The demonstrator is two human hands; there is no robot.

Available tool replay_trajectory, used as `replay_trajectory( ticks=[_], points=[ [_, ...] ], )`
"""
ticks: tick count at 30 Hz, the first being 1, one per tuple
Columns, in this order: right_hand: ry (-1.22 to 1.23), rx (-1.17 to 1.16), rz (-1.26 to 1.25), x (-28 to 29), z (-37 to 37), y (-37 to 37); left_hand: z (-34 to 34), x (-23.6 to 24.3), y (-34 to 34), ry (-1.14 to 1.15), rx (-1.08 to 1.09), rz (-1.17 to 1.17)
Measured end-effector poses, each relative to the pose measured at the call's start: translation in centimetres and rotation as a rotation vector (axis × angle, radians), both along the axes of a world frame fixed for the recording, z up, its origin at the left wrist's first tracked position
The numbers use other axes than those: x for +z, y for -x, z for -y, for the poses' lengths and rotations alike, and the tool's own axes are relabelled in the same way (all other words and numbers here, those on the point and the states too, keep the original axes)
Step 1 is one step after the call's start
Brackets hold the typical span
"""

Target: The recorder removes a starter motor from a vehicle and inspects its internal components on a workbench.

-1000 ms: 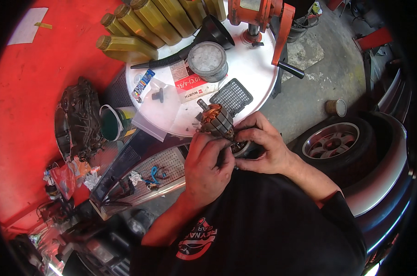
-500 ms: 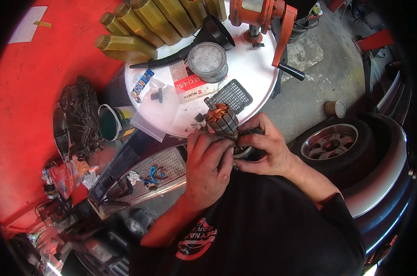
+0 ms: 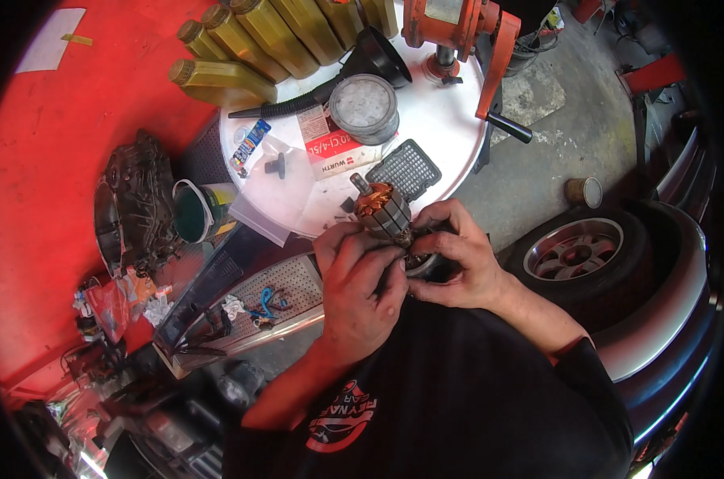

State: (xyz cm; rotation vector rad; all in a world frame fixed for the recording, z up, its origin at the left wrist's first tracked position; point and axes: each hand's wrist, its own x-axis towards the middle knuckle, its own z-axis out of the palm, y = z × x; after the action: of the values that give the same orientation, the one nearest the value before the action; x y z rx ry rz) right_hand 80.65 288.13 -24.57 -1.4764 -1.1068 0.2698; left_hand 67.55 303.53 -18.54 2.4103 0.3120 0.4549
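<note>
A motor armature [image 3: 386, 214] with copper windings and a bare shaft end stands tilted up between my two hands, over the table's near edge. My left hand [image 3: 355, 279] is closed, its fingertips bent in at the armature's lower end. On the other side my right hand [image 3: 466, 259] grips a round, dark metal end housing [image 3: 427, 267] into which that lower end goes. My fingers hide most of the joint between the two, and whatever small parts they may be touching there cannot be made out.
On the round white table [image 3: 458, 172] are a black grate [image 3: 410, 169], a grey-lidded tub [image 3: 364, 108], a black funnel [image 3: 378, 60], a clear plastic bag [image 3: 278, 191] and several oil bottles [image 3: 274, 36]. An orange crank machine [image 3: 450, 24] stands behind. A wheel [image 3: 573, 249] lies right.
The armature has tipped slightly to the left, and my left fingers have shifted a little. Both hands keep their hold; the whole view has moved slightly.
</note>
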Motion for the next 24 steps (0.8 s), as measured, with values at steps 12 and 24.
replay_trajectory(
  ticks=[12, 24],
  points=[
    [0.014, 0.006, 0.011, 0.4, -0.3, -0.1, -0.1, -1.5, 0.8, 0.328, 0.084, -0.036],
    [0.051, -0.046, 0.003, 0.8, -0.5, 0.1, -0.8, -2.7, 0.8, 0.400, 0.055, -0.020]
  ],
)
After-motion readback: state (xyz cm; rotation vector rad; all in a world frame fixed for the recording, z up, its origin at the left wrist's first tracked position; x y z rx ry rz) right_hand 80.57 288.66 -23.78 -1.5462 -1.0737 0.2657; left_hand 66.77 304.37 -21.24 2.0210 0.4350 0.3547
